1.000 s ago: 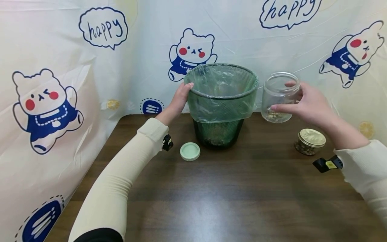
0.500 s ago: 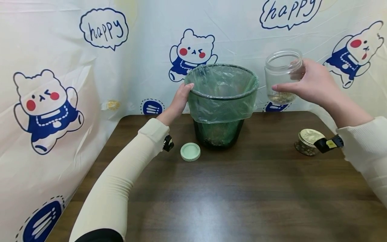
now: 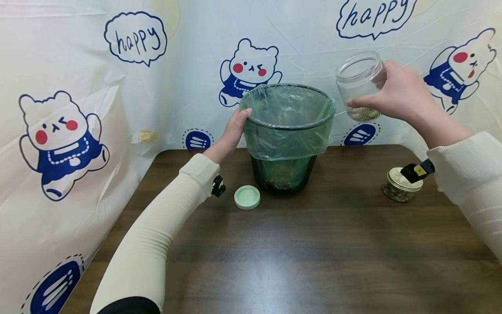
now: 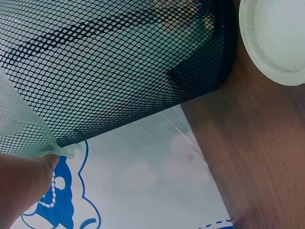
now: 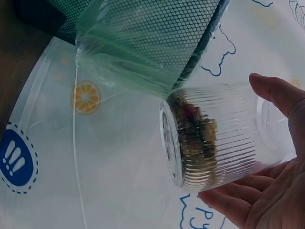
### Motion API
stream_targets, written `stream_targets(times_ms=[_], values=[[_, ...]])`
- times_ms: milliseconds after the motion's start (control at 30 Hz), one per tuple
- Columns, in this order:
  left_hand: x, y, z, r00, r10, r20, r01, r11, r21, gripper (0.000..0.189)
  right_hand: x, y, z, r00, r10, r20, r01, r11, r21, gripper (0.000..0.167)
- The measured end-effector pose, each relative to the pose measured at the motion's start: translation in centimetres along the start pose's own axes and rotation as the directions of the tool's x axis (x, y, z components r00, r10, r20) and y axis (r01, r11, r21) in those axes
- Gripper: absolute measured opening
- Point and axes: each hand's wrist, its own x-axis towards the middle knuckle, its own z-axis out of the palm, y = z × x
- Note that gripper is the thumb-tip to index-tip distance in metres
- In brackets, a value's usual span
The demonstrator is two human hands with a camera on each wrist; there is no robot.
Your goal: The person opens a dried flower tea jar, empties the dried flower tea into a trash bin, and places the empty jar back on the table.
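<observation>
My left hand (image 3: 230, 131) grips the left rim of a black mesh wastebasket (image 3: 282, 174). Its thumb shows at the rim, while most of its fingers are hidden. A thin green plastic bag (image 3: 288, 141) lines the basket and folds down over its outside. My right hand (image 3: 408, 91) holds a lidless clear jar (image 3: 354, 91) round its side, thumb opposite the fingers. The jar is lifted off the table to the right of the basket, its mouth leaning slightly toward it. Small dried brown and yellowish bits (image 5: 198, 138) lie in its ribbed bottom, seen in the right wrist view.
A pale green round lid (image 3: 247, 197) lies on the brown wooden table (image 3: 282, 244) in front of the basket. At the right, below my right wrist, stands a small gold-lidded jar (image 3: 400, 187) with dark contents. A printed sheet (image 3: 196, 87) hangs behind.
My right hand has raised the clear jar from the table, then brought it slightly left and begun tilting it toward the basket. My left hand stays at the rim.
</observation>
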Motion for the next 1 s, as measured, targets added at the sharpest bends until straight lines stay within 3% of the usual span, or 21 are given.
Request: stream_targets(times_ms=[367, 633, 1000], values=[[0.0, 0.0, 0.0, 1.000, -0.010, -0.005, 0.009, 1.000, -0.014, 0.054, 1.9, -1.1, -0.3, 0.999, -0.035, -0.031, 0.030, 0.986, -0.162, 0.103], [0.2, 0.0, 0.1, 1.000, 0.017, 0.010, -0.016, 0.999, -0.035, 0.046, 3.1, -2.0, -0.1, 0.994, -0.090, -0.067, 0.064, 0.947, -0.316, 0.098], [0.1, -0.1, 0.1, 1.000, 0.019, 0.010, -0.019, 0.999, -0.029, 0.051, 3.9, -3.2, 0.2, 0.987, -0.152, -0.059, 0.113, 0.897, -0.427, 0.087]])
